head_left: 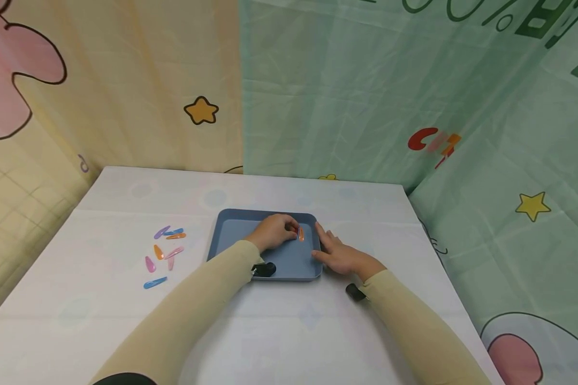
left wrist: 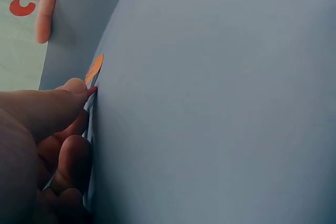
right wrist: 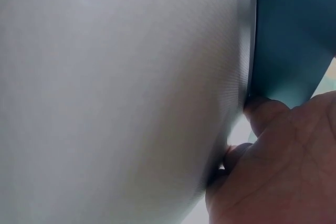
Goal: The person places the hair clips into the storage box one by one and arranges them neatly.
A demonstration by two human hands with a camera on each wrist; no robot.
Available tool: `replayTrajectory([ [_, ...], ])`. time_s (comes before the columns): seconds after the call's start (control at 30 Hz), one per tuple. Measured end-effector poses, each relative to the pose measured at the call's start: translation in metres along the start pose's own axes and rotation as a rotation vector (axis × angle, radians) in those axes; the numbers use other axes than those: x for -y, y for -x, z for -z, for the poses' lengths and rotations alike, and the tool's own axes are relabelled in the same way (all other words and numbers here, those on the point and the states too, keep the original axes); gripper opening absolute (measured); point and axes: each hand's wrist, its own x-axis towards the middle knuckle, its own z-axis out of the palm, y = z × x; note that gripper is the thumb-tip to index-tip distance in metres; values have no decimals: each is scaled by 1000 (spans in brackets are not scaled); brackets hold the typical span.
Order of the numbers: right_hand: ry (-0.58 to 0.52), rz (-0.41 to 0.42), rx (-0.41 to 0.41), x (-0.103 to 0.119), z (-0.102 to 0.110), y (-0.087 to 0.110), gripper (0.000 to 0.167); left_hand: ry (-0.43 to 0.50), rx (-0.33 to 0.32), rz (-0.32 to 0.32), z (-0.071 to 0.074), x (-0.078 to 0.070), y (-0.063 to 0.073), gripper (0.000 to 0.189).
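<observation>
My left hand (head_left: 272, 232) is over the blue-grey tray (head_left: 238, 232), pinching a small red hair clip between thumb and fingers. In the left wrist view, only the tip of the red hair clip (left wrist: 92, 91) shows past the thumb. Just beyond it, an orange hair clip (head_left: 301, 233) lies on the tray floor near the right side. My right hand (head_left: 342, 258) rests at the tray's right edge with fingers extended. Its thumb touches the rim, as the right wrist view also shows of the hand (right wrist: 286, 156).
Left of the tray, several loose hair clips lie scattered on the white tabletop (head_left: 101, 230), among them a purple clip (head_left: 161, 232), an orange clip (head_left: 158, 252) and a blue clip (head_left: 155, 283). Patterned curtains (head_left: 318, 96) hang behind the table and along its sides.
</observation>
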Motion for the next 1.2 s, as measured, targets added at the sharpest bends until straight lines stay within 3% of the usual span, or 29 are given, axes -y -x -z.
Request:
replayTrajectory([
  [0.33, 4, -12, 0, 3, 0, 1, 86, -91, -29, -7, -5, 2, -1, 28],
  [0.6, 10, -14, 7, 2, 0, -1, 86, -213, 12, -54, -6, 4, 0, 39],
  [1.2, 15, -9, 3, 3, 1, 0, 85, -164, -31, -40, -7, 5, 2, 35],
])
